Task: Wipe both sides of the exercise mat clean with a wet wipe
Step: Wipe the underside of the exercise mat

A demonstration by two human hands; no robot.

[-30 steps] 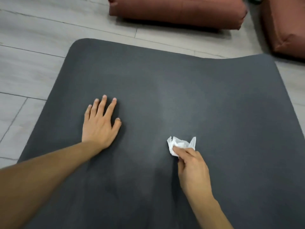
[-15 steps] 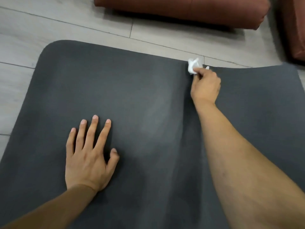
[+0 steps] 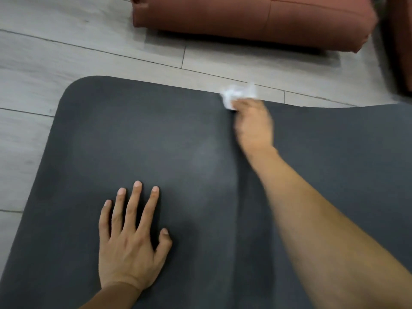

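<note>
This looks like a room in a home, perhaps a living room, used for floor exercise. Pale grey wood-look plank flooring (image 3: 66, 52) stretches beyond and to the left of the left hand (image 3: 131, 244), which lies flat on a dark grey exercise mat (image 3: 133, 141) spread on that floor. Past the right hand (image 3: 254, 126), just beyond the mat's far edge, a rust-red floor cushion (image 3: 252, 21) rests on the planks, with a second cushion (image 3: 401, 41) of the same colour at the far right.
</note>
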